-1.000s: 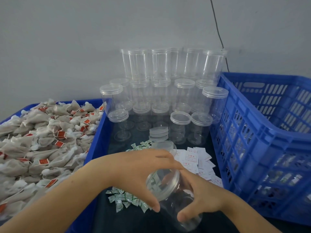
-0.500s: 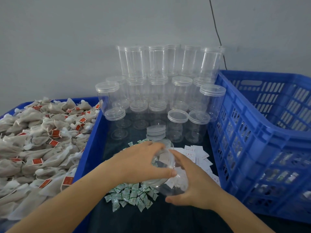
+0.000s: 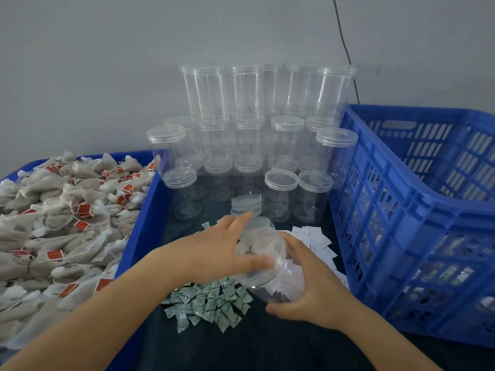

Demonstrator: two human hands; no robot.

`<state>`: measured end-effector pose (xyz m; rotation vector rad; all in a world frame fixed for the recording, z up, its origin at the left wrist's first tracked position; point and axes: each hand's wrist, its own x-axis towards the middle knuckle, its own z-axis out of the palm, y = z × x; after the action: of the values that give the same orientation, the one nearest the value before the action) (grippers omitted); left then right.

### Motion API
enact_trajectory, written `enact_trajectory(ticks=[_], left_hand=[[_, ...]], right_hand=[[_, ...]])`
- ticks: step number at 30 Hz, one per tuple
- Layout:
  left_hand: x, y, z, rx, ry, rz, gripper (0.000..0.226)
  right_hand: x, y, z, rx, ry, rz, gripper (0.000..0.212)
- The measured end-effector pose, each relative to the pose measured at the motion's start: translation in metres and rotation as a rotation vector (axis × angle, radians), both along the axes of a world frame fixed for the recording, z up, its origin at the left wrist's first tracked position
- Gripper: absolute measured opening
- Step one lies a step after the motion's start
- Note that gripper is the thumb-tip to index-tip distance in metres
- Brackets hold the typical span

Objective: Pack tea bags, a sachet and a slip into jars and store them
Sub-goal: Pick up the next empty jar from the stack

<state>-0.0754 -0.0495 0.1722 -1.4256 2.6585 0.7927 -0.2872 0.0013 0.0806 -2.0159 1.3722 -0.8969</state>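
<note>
Head view: right of both hands stands a blue crate (image 3: 417,210) with slotted walls, small packed things showing dimly through its lower slots. Left of the hands a blue bin (image 3: 144,226) holds a heap of tea bags (image 3: 61,220) with red tags. Beyond the hands, clear jars (image 3: 257,140) stand stacked in tiers against the wall, most with lids on, and a few loose lids (image 3: 246,203) lie just past the left fingertips. Between the hands a clear jar (image 3: 270,263) leans tilted over the dark surface (image 3: 267,344); the right hand (image 3: 316,293) grasps its lower body, fingers curled round it. The left hand (image 3: 222,250) lies over its mouth, blurred, so its grip cannot be told. Under the left hand lie green-printed sachets (image 3: 209,303); behind the right hand lie white slips (image 3: 313,236).
</note>
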Motion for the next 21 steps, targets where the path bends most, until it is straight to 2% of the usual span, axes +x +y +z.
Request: enact_trajectory(ticks=[3, 5, 7, 16, 19, 21], left_hand=[[0.003, 0.008, 0.008, -0.101, 0.025, -0.346, 0.115], [0.001, 0.008, 0.009, -0.197, -0.045, -0.477, 0.107], [-0.003, 0.008, 0.007, -0.302, -0.088, -0.525, 0.091], [-0.009, -0.003, -0.002, -0.247, -0.131, -0.245, 0.068], [0.003, -0.010, 0.003, -0.111, 0.159, -0.066, 0.069], [0.014, -0.021, 0.004, -0.028, 0.300, 0.020, 0.066]], right_hand=[[-0.001, 0.000, 0.000, 0.064, 0.000, 0.030, 0.109], [-0.001, -0.001, -0.002, 0.086, 0.021, 0.056, 0.107], [0.000, 0.000, -0.003, 0.110, 0.041, 0.073, 0.108], [0.005, 0.002, 0.000, 0.058, 0.111, 0.051, 0.110], [-0.001, 0.003, 0.001, -0.053, 0.199, -0.018, 0.105], [-0.008, 0.005, 0.000, -0.040, 0.163, -0.072, 0.104]])
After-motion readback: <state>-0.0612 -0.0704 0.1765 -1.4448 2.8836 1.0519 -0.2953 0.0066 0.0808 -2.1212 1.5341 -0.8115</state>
